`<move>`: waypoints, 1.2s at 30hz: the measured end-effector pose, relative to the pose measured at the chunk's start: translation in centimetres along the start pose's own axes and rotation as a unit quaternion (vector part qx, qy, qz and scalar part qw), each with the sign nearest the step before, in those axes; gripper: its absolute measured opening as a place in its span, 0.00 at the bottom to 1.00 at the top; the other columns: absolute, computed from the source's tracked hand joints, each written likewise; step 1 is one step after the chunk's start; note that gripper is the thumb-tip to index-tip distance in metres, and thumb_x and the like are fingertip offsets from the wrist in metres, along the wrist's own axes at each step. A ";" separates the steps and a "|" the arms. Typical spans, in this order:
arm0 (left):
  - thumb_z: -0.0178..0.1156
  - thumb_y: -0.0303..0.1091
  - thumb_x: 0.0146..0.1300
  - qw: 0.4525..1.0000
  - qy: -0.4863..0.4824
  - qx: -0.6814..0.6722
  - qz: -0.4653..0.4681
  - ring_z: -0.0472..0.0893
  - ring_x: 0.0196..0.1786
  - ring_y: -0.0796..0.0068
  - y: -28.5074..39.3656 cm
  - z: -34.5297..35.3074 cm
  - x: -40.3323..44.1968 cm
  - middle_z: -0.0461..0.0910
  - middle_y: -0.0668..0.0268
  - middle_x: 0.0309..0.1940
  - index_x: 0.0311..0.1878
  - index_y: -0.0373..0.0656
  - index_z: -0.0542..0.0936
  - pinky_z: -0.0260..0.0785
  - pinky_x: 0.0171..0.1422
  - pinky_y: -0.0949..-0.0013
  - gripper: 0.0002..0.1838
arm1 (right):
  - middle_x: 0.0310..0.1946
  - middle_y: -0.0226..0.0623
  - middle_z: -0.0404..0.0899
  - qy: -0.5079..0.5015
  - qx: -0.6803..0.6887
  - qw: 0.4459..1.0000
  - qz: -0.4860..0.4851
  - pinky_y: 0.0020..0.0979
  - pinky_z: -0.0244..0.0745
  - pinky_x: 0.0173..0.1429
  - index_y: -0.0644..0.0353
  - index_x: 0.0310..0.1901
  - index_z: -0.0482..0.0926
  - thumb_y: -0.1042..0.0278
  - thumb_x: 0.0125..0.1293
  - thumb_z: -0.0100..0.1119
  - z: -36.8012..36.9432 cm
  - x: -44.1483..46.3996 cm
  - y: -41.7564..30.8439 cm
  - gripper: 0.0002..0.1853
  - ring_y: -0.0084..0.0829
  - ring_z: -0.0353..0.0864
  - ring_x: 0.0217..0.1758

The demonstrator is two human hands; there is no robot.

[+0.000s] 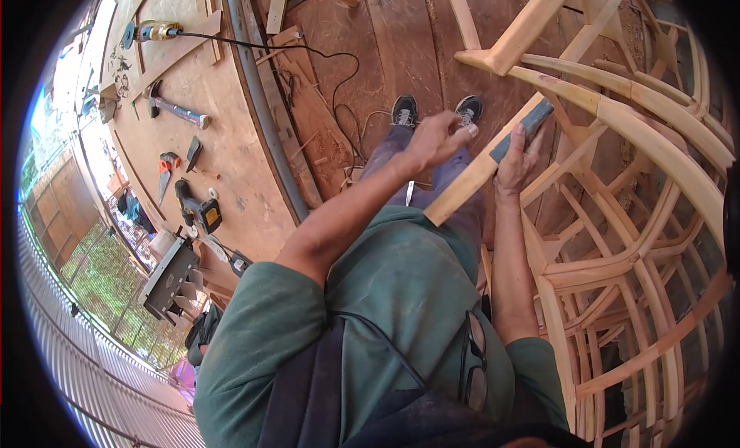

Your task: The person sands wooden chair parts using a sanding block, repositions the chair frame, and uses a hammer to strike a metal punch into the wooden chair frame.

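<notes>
My right hand (518,164) grips a pale wooden bar (469,187) from its right side. A blue-grey block or strip (511,143) lies along the bar's far part, under my thumb; what it is made of I cannot tell. The bar slants across my legs, its near end close to the green shirt. My left hand (441,142) hangs in the air just left of the bar, apart from it. Its fingers are loosely curled and somewhat apart, with nothing visible in them.
At left a wooden workbench (239,151) carries a hammer (177,111), a corded power tool (158,31), an orange-handled saw (166,170) and a yellow-black tool (202,210). Curved wooden chair frames (617,267) crowd the right side. A black cable (308,49) trails to the floor.
</notes>
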State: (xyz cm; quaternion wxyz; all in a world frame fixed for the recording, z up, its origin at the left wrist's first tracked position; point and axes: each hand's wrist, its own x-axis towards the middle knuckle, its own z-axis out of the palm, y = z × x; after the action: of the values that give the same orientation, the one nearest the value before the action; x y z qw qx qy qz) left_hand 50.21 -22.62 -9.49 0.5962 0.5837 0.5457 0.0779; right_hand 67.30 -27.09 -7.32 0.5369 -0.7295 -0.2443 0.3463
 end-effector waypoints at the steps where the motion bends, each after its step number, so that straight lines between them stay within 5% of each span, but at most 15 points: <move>1: 0.60 0.50 0.74 0.999 0.036 -0.037 0.010 0.85 0.44 0.64 0.4 0.0 -0.2 0.83 0.54 0.38 0.53 0.35 0.83 0.76 0.50 0.62 0.24 | 0.68 0.56 0.71 0.004 -0.037 0.999 -0.001 0.36 0.71 0.69 0.68 0.81 0.53 0.54 0.76 0.59 0.8 0.1 -0.8 0.41 0.43 0.76 0.65; 4: 0.53 0.49 0.80 0.979 0.153 -0.109 0.078 0.77 0.38 0.75 0.2 -0.1 1.6 0.78 0.62 0.31 0.45 0.34 0.81 0.72 0.45 0.65 0.23 | 0.77 0.68 0.59 0.017 -0.135 0.990 -0.047 0.42 0.62 0.78 0.75 0.78 0.55 0.48 0.72 0.65 2.8 1.1 -1.7 0.48 0.55 0.65 0.79; 7: 0.43 0.54 0.83 0.962 0.144 -0.191 0.132 0.77 0.36 0.75 1.5 -3.9 10.3 0.81 0.65 0.33 0.46 0.37 0.83 0.71 0.42 0.67 0.29 | 0.72 0.66 0.67 0.013 -0.242 0.963 -0.114 0.46 0.65 0.76 0.72 0.78 0.58 0.48 0.69 0.67 4.9 3.0 -2.2 0.47 0.60 0.69 0.75; 9: 0.41 0.56 0.83 0.906 0.096 -0.412 0.018 0.83 0.42 0.70 5.7 -5.0 15.9 0.85 0.59 0.39 0.52 0.36 0.84 0.77 0.48 0.63 0.32 | 0.70 0.66 0.69 0.008 -0.302 0.950 -0.085 0.48 0.68 0.73 0.70 0.78 0.59 0.48 0.67 0.68 5.9 3.9 -3.1 0.47 0.61 0.72 0.71; 11: 0.43 0.61 0.79 0.919 0.048 -0.390 -0.007 0.84 0.46 0.64 5.5 -3.7 22.2 0.86 0.56 0.46 0.54 0.43 0.88 0.78 0.49 0.54 0.33 | 0.67 0.65 0.72 0.000 -0.357 0.928 -0.104 0.50 0.71 0.69 0.68 0.78 0.61 0.48 0.67 0.68 6.4 3.6 -3.6 0.46 0.62 0.74 0.67; 14: 0.40 0.59 0.82 0.839 -0.132 -0.522 -0.079 0.85 0.51 0.65 5.0 -1.0 23.0 0.86 0.51 0.48 0.55 0.34 0.85 0.78 0.57 0.60 0.35 | 0.64 0.65 0.75 -0.008 -0.406 0.893 -0.195 0.51 0.74 0.65 0.65 0.78 0.61 0.47 0.67 0.68 6.3 2.6 -4.1 0.46 0.60 0.77 0.63; 16: 0.39 0.60 0.81 0.948 -0.012 -0.313 -0.057 0.83 0.53 0.59 6.9 -1.2 18.7 0.86 0.48 0.51 0.53 0.31 0.85 0.74 0.60 0.59 0.38 | 0.63 0.66 0.75 0.003 -0.405 0.885 -0.232 0.51 0.75 0.63 0.63 0.78 0.61 0.47 0.67 0.68 5.8 2.9 -2.9 0.45 0.60 0.78 0.61; 19: 0.42 0.55 0.80 0.981 0.024 -0.192 -0.010 0.83 0.47 0.60 5.6 -0.7 19.4 0.87 0.49 0.46 0.52 0.34 0.85 0.72 0.57 0.58 0.32 | 0.63 0.68 0.75 -0.012 -0.437 0.897 -0.061 0.50 0.74 0.64 0.65 0.78 0.61 0.47 0.67 0.68 6.8 7.3 -6.2 0.46 0.61 0.78 0.62; 20: 0.44 0.53 0.80 0.985 0.021 -0.173 0.000 0.82 0.46 0.60 4.1 0.1 20.1 0.87 0.49 0.45 0.52 0.36 0.84 0.72 0.57 0.58 0.29 | 0.65 0.70 0.72 -0.014 -0.406 0.910 -0.081 0.50 0.73 0.68 0.71 0.77 0.60 0.48 0.67 0.68 7.0 8.1 -6.4 0.46 0.63 0.77 0.65; 24: 0.45 0.50 0.79 0.978 0.012 -0.187 0.094 0.83 0.47 0.57 1.4 1.8 21.6 0.87 0.49 0.46 0.49 0.38 0.84 0.72 0.58 0.59 0.25 | 0.67 0.72 0.71 -0.002 -0.397 0.890 -0.224 0.50 0.69 0.73 0.78 0.75 0.61 0.51 0.67 0.68 6.2 4.3 -3.1 0.46 0.64 0.72 0.70; 27: 0.45 0.51 0.79 0.977 0.007 -0.201 0.077 0.83 0.46 0.58 1.0 1.9 21.9 0.87 0.50 0.45 0.49 0.38 0.84 0.72 0.58 0.58 0.26 | 0.69 0.70 0.70 -0.008 -0.399 0.895 -0.198 0.44 0.69 0.72 0.74 0.77 0.60 0.47 0.70 0.65 6.3 4.5 -2.7 0.46 0.60 0.75 0.70; 28: 0.52 0.50 0.73 0.961 0.032 -0.268 0.056 0.82 0.37 0.69 1.7 1.7 21.4 0.88 0.59 0.32 0.38 0.33 0.88 0.73 0.48 0.64 0.27 | 0.69 0.69 0.70 -0.012 -0.379 0.911 -0.162 0.43 0.69 0.72 0.74 0.77 0.60 0.47 0.69 0.66 6.7 6.0 -4.2 0.46 0.58 0.74 0.71; 32: 0.53 0.47 0.73 0.937 0.027 -0.340 0.073 0.83 0.36 0.73 0.4 3.1 23.0 0.88 0.60 0.32 0.36 0.33 0.88 0.74 0.46 0.65 0.25 | 0.70 0.68 0.70 0.011 -0.365 0.923 -0.119 0.40 0.70 0.73 0.77 0.76 0.59 0.49 0.69 0.67 7.4 9.2 -5.4 0.47 0.55 0.75 0.71; 35: 0.54 0.45 0.72 0.921 0.055 -0.366 0.119 0.83 0.35 0.72 0.0 3.7 23.5 0.88 0.60 0.32 0.36 0.33 0.88 0.75 0.46 0.66 0.24 | 0.63 0.72 0.75 0.013 -0.401 0.872 -0.281 0.46 0.72 0.69 0.79 0.74 0.63 0.51 0.68 0.67 6.7 3.2 -1.7 0.44 0.61 0.77 0.66; 36: 0.50 0.45 0.76 0.933 0.031 -0.345 0.098 0.81 0.40 0.70 0.5 3.0 22.9 0.85 0.61 0.35 0.38 0.35 0.84 0.72 0.52 0.66 0.22 | 0.64 0.72 0.74 0.004 -0.395 0.880 -0.263 0.45 0.73 0.68 0.79 0.74 0.62 0.50 0.69 0.66 6.8 3.8 -2.0 0.44 0.60 0.78 0.66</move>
State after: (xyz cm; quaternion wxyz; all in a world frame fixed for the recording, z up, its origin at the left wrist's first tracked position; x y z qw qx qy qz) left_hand 61.66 -7.57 -22.74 0.7332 0.3903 0.4430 0.3375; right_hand 64.58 -19.56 -7.56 0.2765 -0.7911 -0.5418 0.0645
